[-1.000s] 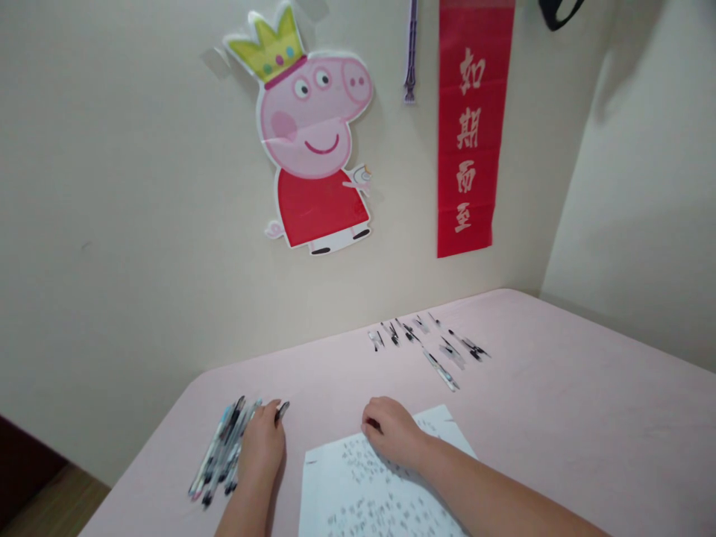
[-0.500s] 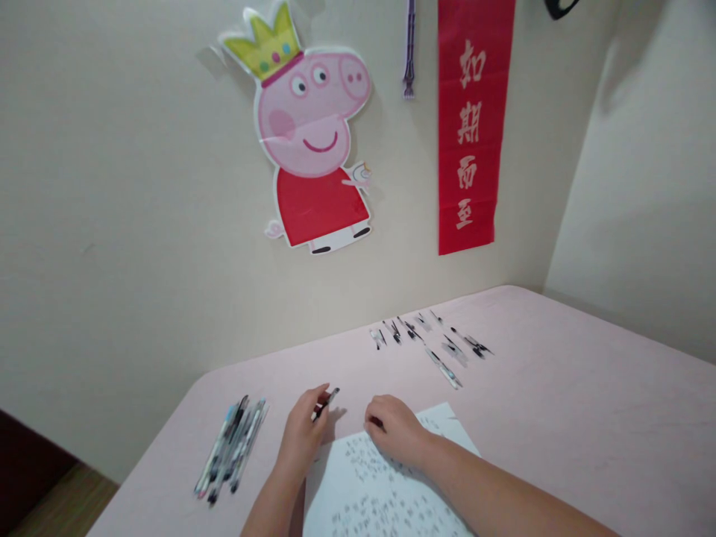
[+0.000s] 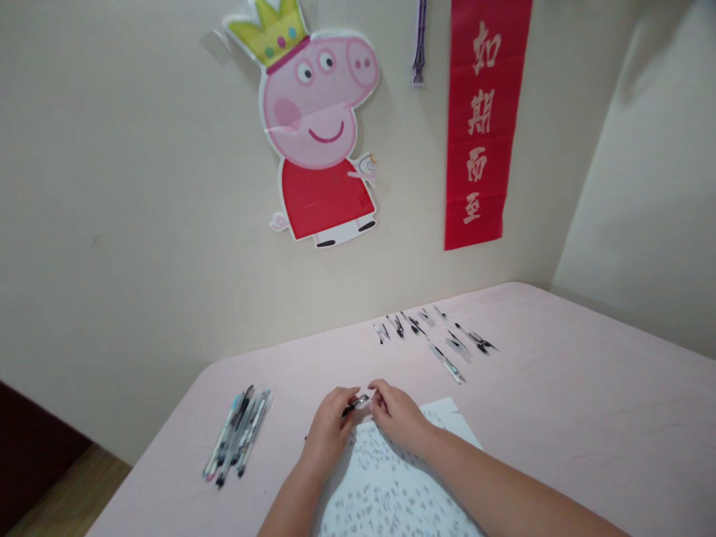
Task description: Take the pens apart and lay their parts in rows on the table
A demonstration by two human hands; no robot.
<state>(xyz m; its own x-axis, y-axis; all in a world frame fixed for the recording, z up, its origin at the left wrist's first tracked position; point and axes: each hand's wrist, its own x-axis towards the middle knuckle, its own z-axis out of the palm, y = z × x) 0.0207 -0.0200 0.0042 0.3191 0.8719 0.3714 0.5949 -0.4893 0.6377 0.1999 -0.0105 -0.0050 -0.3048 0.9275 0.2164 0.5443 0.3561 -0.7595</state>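
My left hand (image 3: 329, 429) and my right hand (image 3: 398, 415) meet over the top edge of a sheet of paper (image 3: 400, 496) covered in handwriting. Between them they pinch a black pen (image 3: 356, 405): the left fingers hold its lower end, the right fingertips grip its upper, silvery end. A bundle of several pens (image 3: 239, 434) lies on the pink table (image 3: 559, 403) to the left of my left hand.
Several pen caps and pen parts (image 3: 436, 339) lie scattered near the table's far edge by the wall. On the wall hang a cartoon pig cutout (image 3: 318, 127) and a red banner (image 3: 484, 119) with characters. The table's left edge drops to a wooden floor (image 3: 61, 500).
My left hand left the pen bundle carrying one pen and moved right. My right hand lifted off the paper and now grips the pen's other end.
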